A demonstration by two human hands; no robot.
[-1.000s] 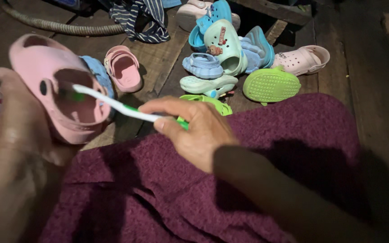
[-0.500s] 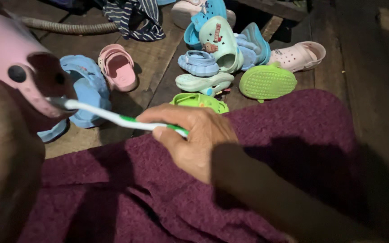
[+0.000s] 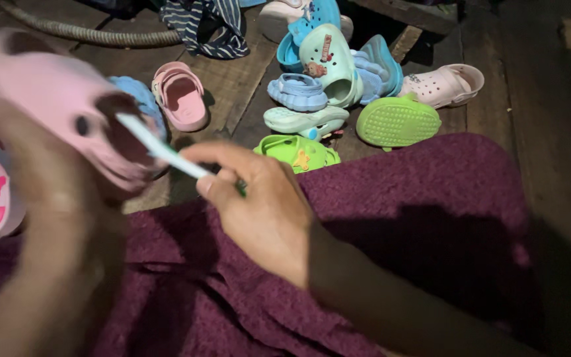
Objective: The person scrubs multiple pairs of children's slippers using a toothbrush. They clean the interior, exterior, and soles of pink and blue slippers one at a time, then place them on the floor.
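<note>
My left hand point(image 3: 38, 168) grips a pale pink clog point(image 3: 57, 99) from below and holds it up at the left, its opening turned toward me. My right hand point(image 3: 256, 208) pinches a white and green toothbrush point(image 3: 160, 151) by the handle. The brush head reaches into the opening of the pink clog. A dark purple towel point(image 3: 418, 218) lies over my lap under both arms. The left hand and the clog are blurred.
Several small clogs lie on the wooden floor: a pink one point(image 3: 181, 96), a blue one point(image 3: 141, 99), a lime green one point(image 3: 297, 152), a green sole-up one point(image 3: 398, 121), a white one point(image 3: 445, 84), and a mint and blue pile point(image 3: 328, 66). A hose point(image 3: 94, 34) and striped cloth point(image 3: 207, 25) lie behind.
The pink clog has swung back down and right from the upper left corner. The toothbrush has tilted steeper, its head now inside the clog, and my right hand has shifted left.
</note>
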